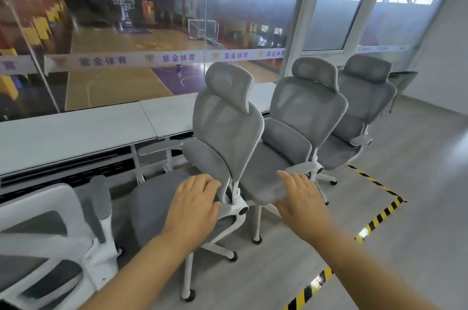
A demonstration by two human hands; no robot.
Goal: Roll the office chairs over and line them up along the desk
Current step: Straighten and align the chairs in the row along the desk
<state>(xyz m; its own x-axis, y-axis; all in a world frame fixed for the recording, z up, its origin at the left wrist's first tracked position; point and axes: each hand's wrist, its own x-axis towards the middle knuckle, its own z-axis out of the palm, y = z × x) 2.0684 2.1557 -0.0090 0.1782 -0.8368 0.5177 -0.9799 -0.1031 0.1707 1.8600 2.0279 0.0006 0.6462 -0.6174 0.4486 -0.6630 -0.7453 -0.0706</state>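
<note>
Head view: three grey mesh chairs stand in a row along the white desk (76, 137), which runs from 9 o'clock toward 1 o'clock under a glass wall (126, 31). The nearest chair (228, 127) fills the centre, the second chair (304, 112) is just beside it at 2 o'clock, and the third chair (364, 97) sits beyond that. A fourth chair (38, 246) shows only in part at 8 o'clock, out of the row.

Both hands reach forward with fingers straight and relaxed, gripping nothing. The left hand (195, 199) hovers at the nearest chair's armrest (228, 208); whether it touches cannot be told. The right hand (302, 195) hangs in front of the second chair's seat, at 4 o'clock from the nearest chair's back.

The step in hand looks like squaring up the nearest chair. It would go best with one hand on the armrest and the other on the back frame. A low, level push should let the wheels roll rather than tip. The gap to the second chair should match the next gap, and the wheels should stay inside the striped floor tape (379, 216) at 4 o'clock.
</note>
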